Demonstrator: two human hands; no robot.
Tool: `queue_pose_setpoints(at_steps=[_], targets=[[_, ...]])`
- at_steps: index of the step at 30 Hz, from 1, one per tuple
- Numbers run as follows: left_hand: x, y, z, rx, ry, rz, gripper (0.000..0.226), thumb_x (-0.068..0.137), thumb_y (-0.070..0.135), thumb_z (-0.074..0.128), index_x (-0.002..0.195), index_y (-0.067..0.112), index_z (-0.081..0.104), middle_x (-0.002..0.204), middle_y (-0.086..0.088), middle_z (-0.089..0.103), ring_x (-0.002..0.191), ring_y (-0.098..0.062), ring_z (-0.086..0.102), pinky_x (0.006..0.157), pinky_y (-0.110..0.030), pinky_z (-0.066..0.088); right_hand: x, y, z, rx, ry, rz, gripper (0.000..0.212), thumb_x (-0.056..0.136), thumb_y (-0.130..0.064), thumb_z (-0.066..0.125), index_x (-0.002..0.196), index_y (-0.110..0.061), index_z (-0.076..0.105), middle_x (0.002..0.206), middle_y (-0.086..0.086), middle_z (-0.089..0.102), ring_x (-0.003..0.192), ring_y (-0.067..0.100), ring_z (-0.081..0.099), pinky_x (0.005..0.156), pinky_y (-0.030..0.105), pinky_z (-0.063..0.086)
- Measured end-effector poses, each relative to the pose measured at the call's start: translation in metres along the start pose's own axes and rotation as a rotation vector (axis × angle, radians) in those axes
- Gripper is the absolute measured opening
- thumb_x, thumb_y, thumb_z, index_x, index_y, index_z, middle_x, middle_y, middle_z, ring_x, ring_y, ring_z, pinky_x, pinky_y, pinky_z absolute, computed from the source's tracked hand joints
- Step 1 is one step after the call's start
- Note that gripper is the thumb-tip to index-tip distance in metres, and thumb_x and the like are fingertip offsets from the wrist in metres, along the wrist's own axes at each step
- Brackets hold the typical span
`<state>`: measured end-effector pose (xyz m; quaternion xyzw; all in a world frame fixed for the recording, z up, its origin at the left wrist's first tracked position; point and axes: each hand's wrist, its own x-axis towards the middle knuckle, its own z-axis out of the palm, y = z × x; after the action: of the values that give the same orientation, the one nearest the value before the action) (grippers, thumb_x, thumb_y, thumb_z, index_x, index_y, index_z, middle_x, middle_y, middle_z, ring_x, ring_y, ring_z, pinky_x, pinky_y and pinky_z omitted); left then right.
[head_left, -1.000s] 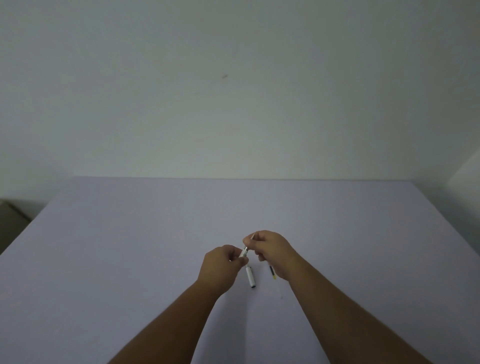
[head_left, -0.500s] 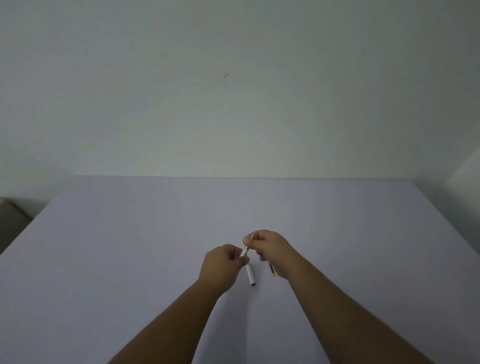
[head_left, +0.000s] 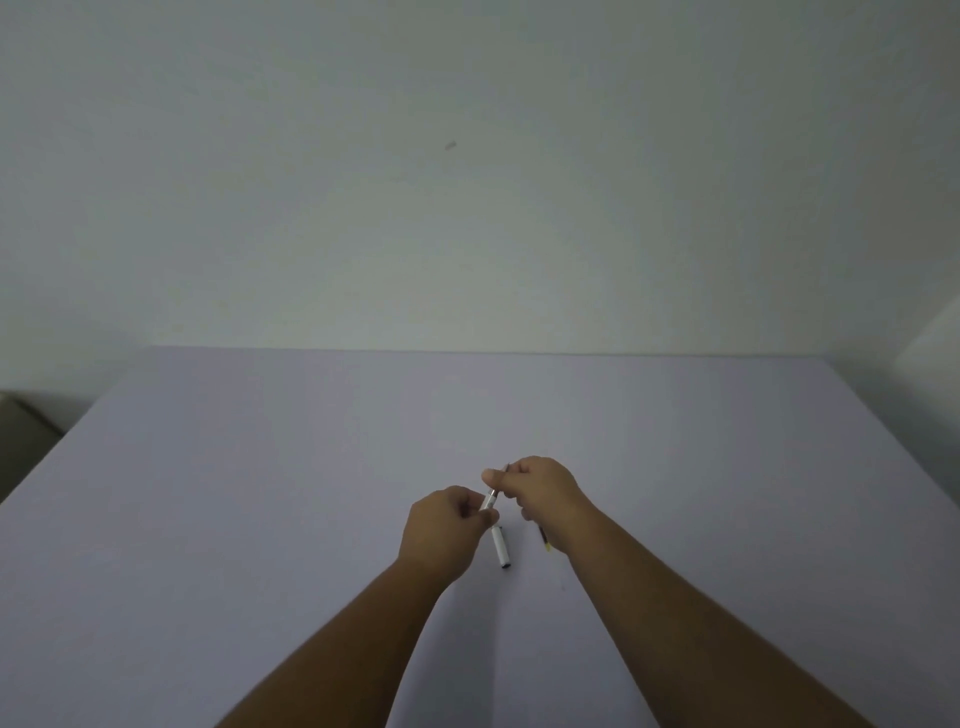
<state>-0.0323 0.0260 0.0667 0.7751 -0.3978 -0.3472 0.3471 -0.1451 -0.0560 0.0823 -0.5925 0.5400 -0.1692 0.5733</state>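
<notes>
- Nearest you, the white pen tube (head_left: 501, 548) lies loose on the table (head_left: 260, 493), its dark end towards you. It sits right where it was a second ago, so nobody has gone back for it.
- Just to its right, a thin dark rod with a yellow end (head_left: 545, 540) pokes out from under your right wrist. It's probably the refill, though it's too small to be sure.
- Your left hand (head_left: 447, 525) is curled tight, thumb and fingers pinching the lower end of the pen section (head_left: 490, 501).
- That pen section is held up off the table, tilted, bridging the gap between your two hands.
- Your right hand (head_left: 543, 493) is clamped on its upper end, with a sliver of dark tip showing just above the fingers.
- And the change? Barely any — the right hand has crept up a touch and the left is holding steady. By my read the piece hasn't come apart or seated yet, so you're mid-twist or mid-pull.
- Beyond the hands the table runs back to a plain pale wall (head_left: 467, 234) with one small dark mark (head_left: 450, 145) high up.
</notes>
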Motion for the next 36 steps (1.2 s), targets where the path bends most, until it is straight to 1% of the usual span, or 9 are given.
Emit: queue_pose_setpoints(at_steps=[11, 14, 17, 19, 25, 28, 31, 34, 36], targets=[[0.006, -0.01, 0.005, 0.006, -0.008, -0.056, 0.016, 0.082, 0.03, 0.066, 0.089, 0.017, 0.07, 0.074, 0.004, 0.064, 0.067, -0.014, 0.059, 0.067, -0.031, 0.052, 0.012, 0.007, 0.01, 0.001, -0.037, 0.036, 0.02, 0.08, -0.034, 0.07, 0.07, -0.018, 0.063, 0.076, -0.005, 0.065, 0.074, 0.012, 0.056, 0.077, 0.031, 0.048], [0.008, -0.019, 0.002, -0.055, -0.035, -0.124, 0.014, 0.08, 0.029, 0.069, 0.084, 0.016, 0.069, 0.077, -0.002, 0.067, 0.065, -0.015, 0.06, 0.057, -0.024, 0.05, 0.021, 0.017, 0.012, 0.004, 0.027, 0.047, 0.03, 0.084, -0.043, 0.062, 0.085, -0.013, 0.064, 0.084, -0.001, 0.066, 0.075, 0.012, 0.057, 0.073, 0.03, 0.05], [0.009, -0.03, -0.001, -0.127, -0.034, -0.197, 0.015, 0.08, 0.029, 0.069, 0.087, 0.015, 0.07, 0.079, -0.003, 0.068, 0.07, -0.016, 0.061, 0.059, -0.024, 0.048, 0.031, 0.038, 0.015, -0.308, 0.179, 0.05, 0.026, 0.087, -0.032, 0.056, 0.092, -0.007, 0.064, 0.097, 0.01, 0.069, 0.082, 0.022, 0.06, 0.078, 0.034, 0.049], [0.009, -0.038, 0.0, -0.159, -0.03, -0.224, 0.014, 0.08, 0.029, 0.07, 0.086, 0.016, 0.071, 0.08, 0.0, 0.068, 0.074, -0.017, 0.062, 0.068, -0.03, 0.054, 0.035, 0.055, 0.023, -0.541, 0.109, 0.038, 0.014, 0.084, -0.022, 0.058, 0.088, -0.01, 0.062, 0.1, 0.013, 0.069, 0.09, 0.027, 0.063, 0.077, 0.033, 0.051], [0.012, -0.052, 0.006, -0.227, -0.041, -0.283, 0.008, 0.081, 0.028, 0.07, 0.077, 0.021, 0.07, 0.085, -0.001, 0.072, 0.08, -0.019, 0.068, 0.079, -0.036, 0.06, 0.042, 0.087, 0.049, -0.699, 0.068, -0.004, 0.034, 0.08, -0.03, 0.068, 0.106, -0.011, 0.054, 0.108, 0.008, 0.059, 0.101, 0.026, 0.059, 0.082, 0.033, 0.047], [0.012, -0.056, 0.008, -0.235, -0.067, -0.295, 0.007, 0.08, 0.028, 0.071, 0.077, 0.022, 0.071, 0.083, 0.0, 0.073, 0.079, -0.019, 0.069, 0.079, -0.037, 0.06, 0.046, 0.094, 0.055, -0.755, 0.107, -0.055, 0.025, 0.088, -0.024, 0.056, 0.106, -0.007, 0.054, 0.11, 0.011, 0.062, 0.102, 0.027, 0.059, 0.084, 0.034, 0.048], [0.012, -0.058, 0.006, -0.223, -0.066, -0.294, 0.007, 0.078, 0.028, 0.072, 0.077, 0.021, 0.071, 0.082, -0.002, 0.073, 0.079, -0.02, 0.069, 0.079, -0.038, 0.06, 0.049, 0.085, 0.051, -0.574, 0.17, -0.008, 0.023, 0.089, -0.022, 0.051, 0.099, -0.004, 0.063, 0.097, 0.012, 0.069, 0.092, 0.027, 0.063, 0.082, 0.035, 0.051], [0.012, -0.058, 0.005, -0.204, -0.085, -0.292, 0.009, 0.078, 0.028, 0.073, 0.08, 0.019, 0.071, 0.081, -0.001, 0.071, 0.076, -0.018, 0.067, 0.075, -0.034, 0.059, 0.054, 0.069, 0.042, -0.009, 0.21, 0.109, 0.017, 0.085, -0.014, 0.055, 0.084, -0.004, 0.07, 0.066, 0.002, 0.068, 0.062, 0.017, 0.064, 0.078, 0.039, 0.058], [0.011, -0.057, 0.006, -0.189, -0.097, -0.284, 0.009, 0.078, 0.028, 0.073, 0.081, 0.019, 0.071, 0.079, 0.001, 0.069, 0.073, -0.016, 0.064, 0.072, -0.031, 0.057, 0.054, 0.057, 0.034, 0.359, 0.182, 0.17, 0.016, 0.084, -0.005, 0.056, 0.094, -0.003, 0.069, 0.076, 0.008, 0.069, 0.066, 0.018, 0.065, 0.071, 0.034, 0.059]])
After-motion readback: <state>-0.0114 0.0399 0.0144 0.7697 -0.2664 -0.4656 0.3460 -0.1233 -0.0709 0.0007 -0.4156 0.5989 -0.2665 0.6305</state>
